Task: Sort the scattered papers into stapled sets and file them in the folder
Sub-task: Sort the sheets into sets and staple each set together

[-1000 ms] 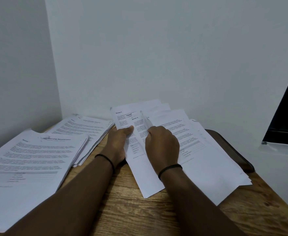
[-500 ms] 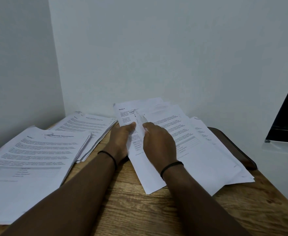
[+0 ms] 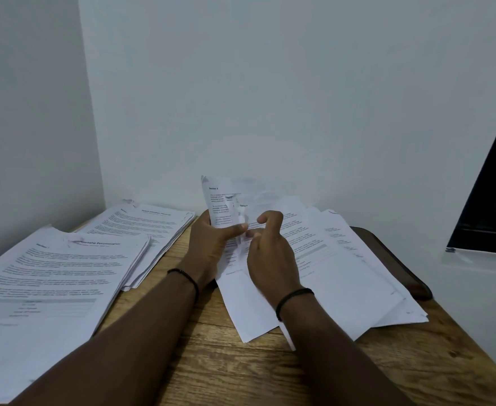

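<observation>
Left hand [image 3: 211, 244] fingers gripping raised sheets [image 3: 220, 200]; right hand [image 3: 270, 253] fingers curled, pinching them.

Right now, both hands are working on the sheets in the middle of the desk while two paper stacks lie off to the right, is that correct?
Not quite: the head view shows the two paper stacks lying off to the left. Both the left hand and the right hand do work on the sheets in the middle.

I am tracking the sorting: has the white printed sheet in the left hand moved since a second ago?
Yes. The white printed sheet has lifted and curled upright, rising off the spread pile of white papers, held by the left hand.
</observation>
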